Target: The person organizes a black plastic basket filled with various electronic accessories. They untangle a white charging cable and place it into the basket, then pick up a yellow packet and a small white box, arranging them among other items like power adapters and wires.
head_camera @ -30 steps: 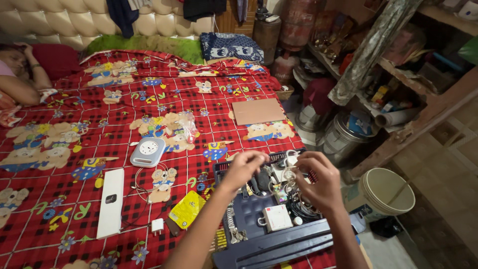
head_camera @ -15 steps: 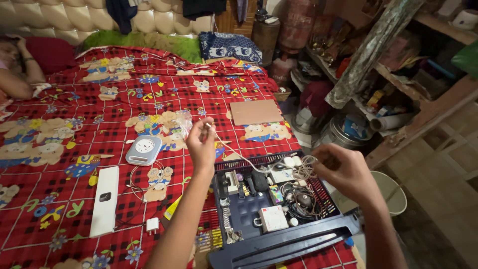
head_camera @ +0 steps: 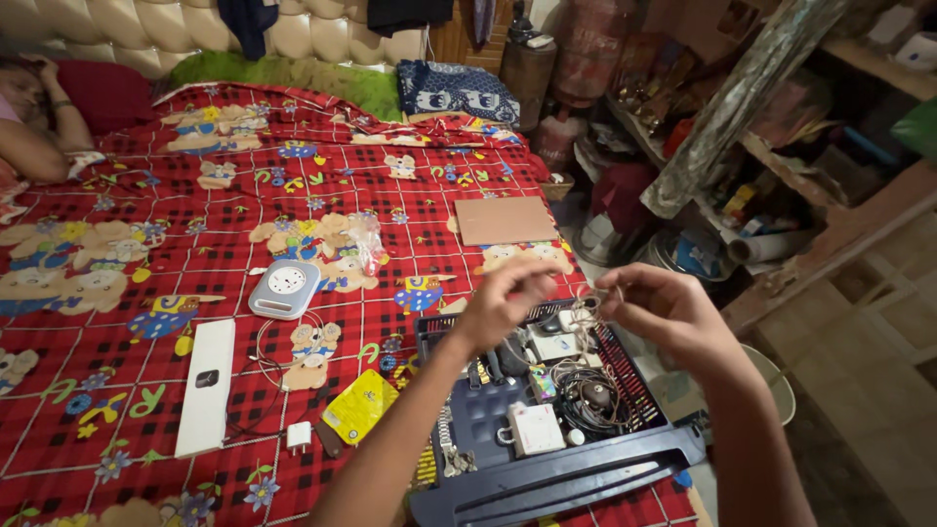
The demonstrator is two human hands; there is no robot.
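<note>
My left hand (head_camera: 509,298) and my right hand (head_camera: 656,307) are raised close together over a dark blue plastic basket (head_camera: 556,473) at the bed's near edge. Between them they hold a tangled white cable (head_camera: 584,314), each hand pinching part of it. Inside the basket lie a white square charger (head_camera: 535,427), a coil of black cable (head_camera: 590,402), a metal watch band (head_camera: 450,439) and other small gadgets.
On the red checked bedsheet (head_camera: 195,195) lie a long white box (head_camera: 205,385), a grey round-faced socket box (head_camera: 284,288), a yellow packet (head_camera: 357,406), a small white plug (head_camera: 300,434) and a brown card (head_camera: 506,220). A person (head_camera: 29,137) lies far left. Cluttered shelves and a bucket (head_camera: 771,376) stand right.
My left hand, which had drawn the white cable out to the left, has come back toward my right hand; the cable is bunched between them again.
</note>
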